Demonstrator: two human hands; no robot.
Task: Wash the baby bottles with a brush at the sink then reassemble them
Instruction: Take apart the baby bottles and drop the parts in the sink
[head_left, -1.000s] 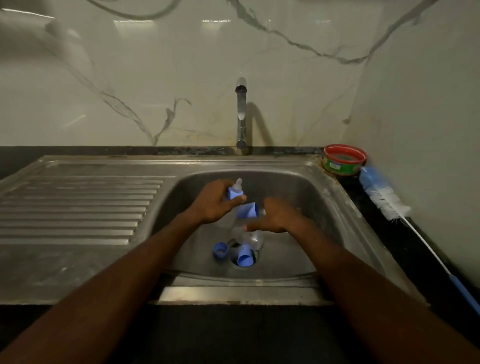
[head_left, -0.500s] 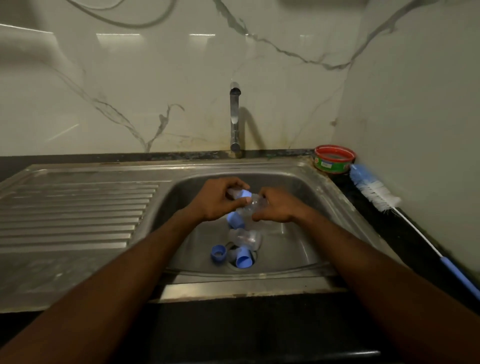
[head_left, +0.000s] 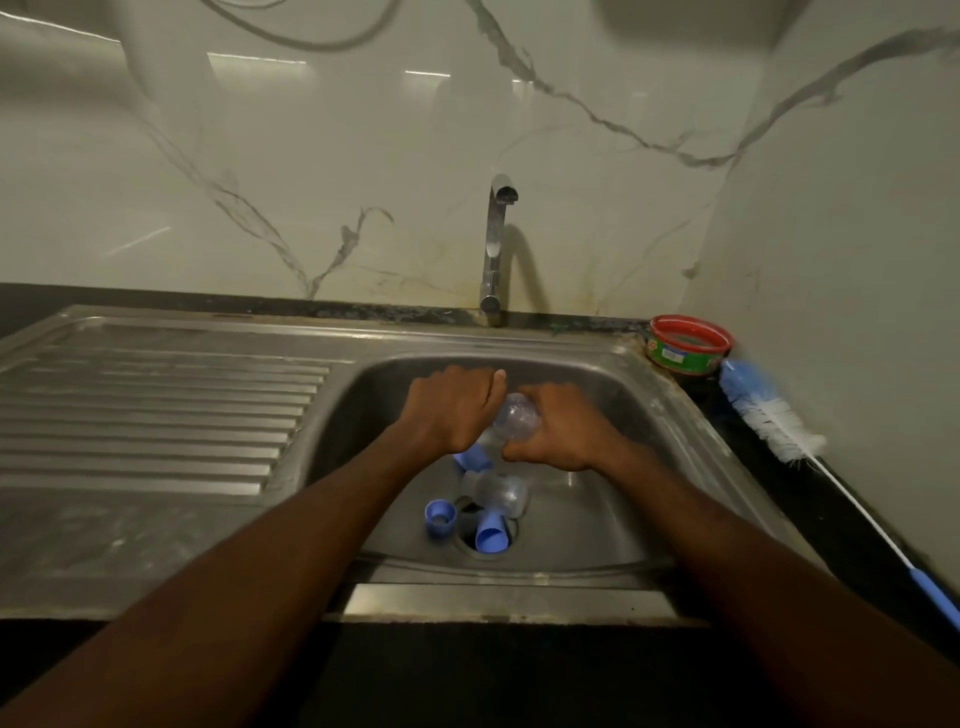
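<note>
Marble-veined wall panels rise behind a steel sink with a ribbed drainboard to its left, a tap at the back and, on the dark counter to the right, a red-rimmed tub and a bottle brush lying along the wall. Over the basin both hands meet on one clear baby bottle — the left hand curls its fingers round one end, the right hand grips the other. Below them, around the drain, lie a second clear bottle, a blue cap, a blue ring and another blue piece — partly hidden under the left wrist.
</note>
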